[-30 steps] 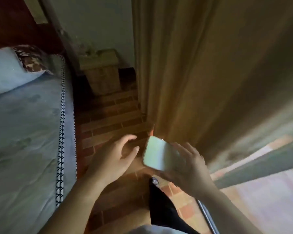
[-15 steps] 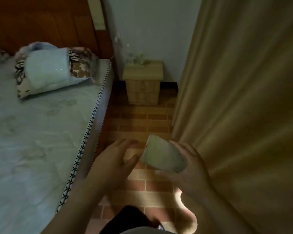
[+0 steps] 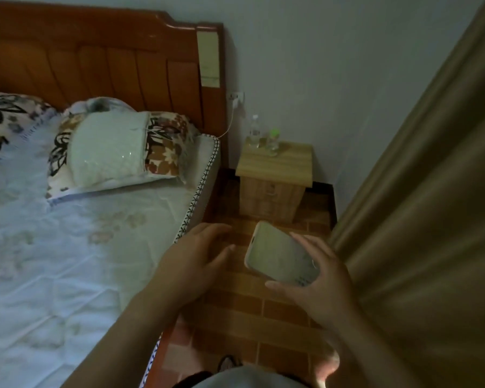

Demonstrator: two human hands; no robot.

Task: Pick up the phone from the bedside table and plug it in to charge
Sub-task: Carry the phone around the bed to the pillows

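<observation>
View has swung up to charger [image 3: 236,99] and cable [image 3: 230,121]; right hand [image 3: 324,287] grip holds phone [image 3: 282,254], left hand [image 3: 192,264] released, plugging comes next.

Reddish-brown wooden headboard [image 3: 95,65], floral brown-and-black pillow [image 3: 163,147], pale blue sheet [image 3: 53,261], red-brick-pattern floor [image 3: 235,303], tan curtain [image 3: 431,219], white phone [image 3: 280,253]
</observation>
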